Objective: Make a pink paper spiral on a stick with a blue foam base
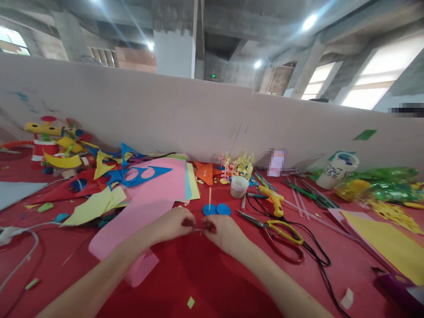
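Observation:
My left hand (177, 221) and my right hand (219, 227) almost meet low over the red table, both with fingers pinched. Between the fingertips runs a small thin pinkish strip (198, 229), its ends hidden by the fingers. Just beyond my right hand lie two blue discs (223, 209) side by side. From the left disc a thin yellow stick (210, 198) stands upright. A long sheet of pink foam or paper (142, 223) spreads out beside and under my left forearm. To the right of my right hand lie scissors (271, 226) with yellow and red handles.
A yellow glue gun (273, 201) with a black cord lies behind the scissors. A small white tub (239, 187) stands before several pink and yellow figures (243, 165). Blue cut-out scraps (145, 176) lie left, yellow sheets (387, 243) right. A white partition (185, 110) closes the back.

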Demonstrator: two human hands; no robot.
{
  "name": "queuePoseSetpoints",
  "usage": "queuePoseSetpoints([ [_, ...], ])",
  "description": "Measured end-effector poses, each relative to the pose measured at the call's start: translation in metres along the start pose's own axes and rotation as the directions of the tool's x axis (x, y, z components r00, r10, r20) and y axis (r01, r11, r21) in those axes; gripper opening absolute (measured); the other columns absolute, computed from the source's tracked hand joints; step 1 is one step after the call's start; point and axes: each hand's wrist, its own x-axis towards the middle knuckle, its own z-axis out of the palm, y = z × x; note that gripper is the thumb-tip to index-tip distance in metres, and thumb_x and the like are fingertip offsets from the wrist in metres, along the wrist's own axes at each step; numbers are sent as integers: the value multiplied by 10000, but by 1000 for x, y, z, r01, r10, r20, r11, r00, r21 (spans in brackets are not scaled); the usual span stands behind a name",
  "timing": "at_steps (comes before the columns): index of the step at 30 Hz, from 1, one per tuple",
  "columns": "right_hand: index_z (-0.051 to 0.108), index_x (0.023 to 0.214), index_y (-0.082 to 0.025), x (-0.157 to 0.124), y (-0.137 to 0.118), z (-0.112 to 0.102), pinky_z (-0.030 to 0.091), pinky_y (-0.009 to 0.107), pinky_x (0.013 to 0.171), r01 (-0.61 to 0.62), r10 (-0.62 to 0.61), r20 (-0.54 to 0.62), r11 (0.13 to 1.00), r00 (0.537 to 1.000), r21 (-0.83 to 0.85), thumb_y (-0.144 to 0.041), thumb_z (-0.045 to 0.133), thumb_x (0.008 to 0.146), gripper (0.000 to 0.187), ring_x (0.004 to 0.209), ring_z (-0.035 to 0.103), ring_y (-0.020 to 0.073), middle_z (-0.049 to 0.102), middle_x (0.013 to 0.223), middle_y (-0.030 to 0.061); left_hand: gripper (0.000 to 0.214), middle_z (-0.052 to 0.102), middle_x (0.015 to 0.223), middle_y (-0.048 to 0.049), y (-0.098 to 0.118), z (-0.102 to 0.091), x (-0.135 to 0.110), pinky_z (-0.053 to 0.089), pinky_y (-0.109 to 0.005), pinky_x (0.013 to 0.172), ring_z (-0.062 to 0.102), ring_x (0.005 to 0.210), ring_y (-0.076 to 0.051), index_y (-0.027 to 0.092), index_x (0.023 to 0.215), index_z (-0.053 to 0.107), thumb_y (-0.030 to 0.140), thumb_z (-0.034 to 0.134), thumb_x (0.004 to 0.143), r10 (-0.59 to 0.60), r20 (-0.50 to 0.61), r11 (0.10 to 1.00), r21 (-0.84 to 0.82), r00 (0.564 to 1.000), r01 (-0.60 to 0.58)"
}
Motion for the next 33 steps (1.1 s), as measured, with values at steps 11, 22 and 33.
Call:
queuePoseSetpoints([
  [11, 646, 674, -164, 0, 0, 8, 364, 223, 543, -2, 5, -122, 1000, 992, 21, -80, 559, 672, 121, 615, 547, 144, 629, 669, 38, 219, 654, 583, -21, -4, 18, 5, 315, -220, 507, 540, 537, -132, 158, 640, 671, 104, 459, 630, -3, -70, 1000, -18, 998, 2],
  [22, 657, 678, -163, 4, 10, 4, 378, 223, 513, -89, 125, -82, 931, 989, 354, -146, 538, 666, 122, 562, 558, 140, 643, 618, 12, 165, 675, 719, -28, 6, 24, 11, 432, -251, 590, 612, 647, -167, 182, 735, 624, 136, 489, 652, -152, -276, 958, -279, 949, 73],
  [33, 528, 667, -183, 7, 6, -1, 403, 232, 470, -214, 245, 60, 673, 968, 708, -263, 622, 646, 125, 425, 521, 109, 539, 466, -50, 73, 640, 697, -14, 2, 24, 14, 468, -270, 652, 598, 667, -153, 180, 723, 569, 193, 593, 655, -189, -326, 831, -556, 926, -27],
])
